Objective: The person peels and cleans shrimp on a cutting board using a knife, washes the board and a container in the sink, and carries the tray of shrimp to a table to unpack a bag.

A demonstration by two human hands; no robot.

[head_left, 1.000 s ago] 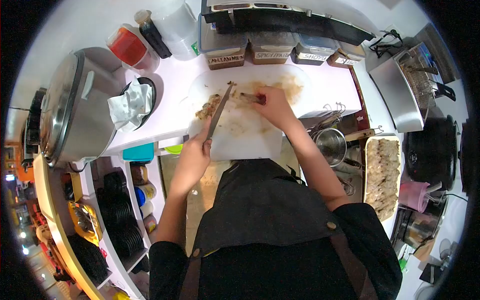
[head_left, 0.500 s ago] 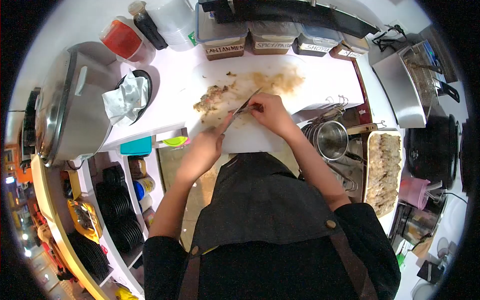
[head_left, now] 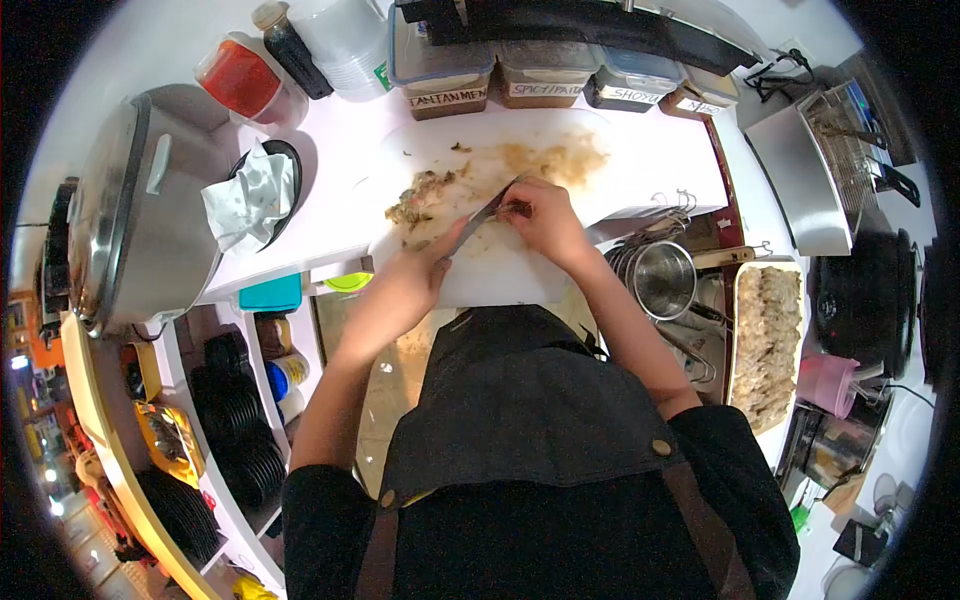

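- The left hand [head_left: 398, 290] is gripping a knife [head_left: 478, 224], its fingers curling round the handle, the index finger seemingly stretching along the blade.
- The blade is slanting up and away from the person, its far end reaching right beside the fingers of the other hand.
- The right hand [head_left: 548, 224] is pinching a small dark piece [head_left: 516, 209] between thumb and fingertips, close by the blade — whether steel and piece are touching, I can't tell from here.
- Both hands are working over a white cutting board [head_left: 495, 288], and the small piece is sitting above it, a little right of its middle.
- A heap of mushy scraps [head_left: 420, 200] is lying on the board to the left, and a brown smear [head_left: 560, 158] is spreading over the far right part.
- Behind the board, lidded tubs [head_left: 440, 70] are standing in a row, two labels reading TANTANMEN and SHOYU.
- Over on the left, crumpled white paper [head_left: 245, 200] is resting in a black dish [head_left: 296, 170], near a large steel pot [head_left: 180, 210].
- On the right, a long tray [head_left: 768, 264] is holding greyish pieces [head_left: 768, 345] — it's lying well apart from both hands.
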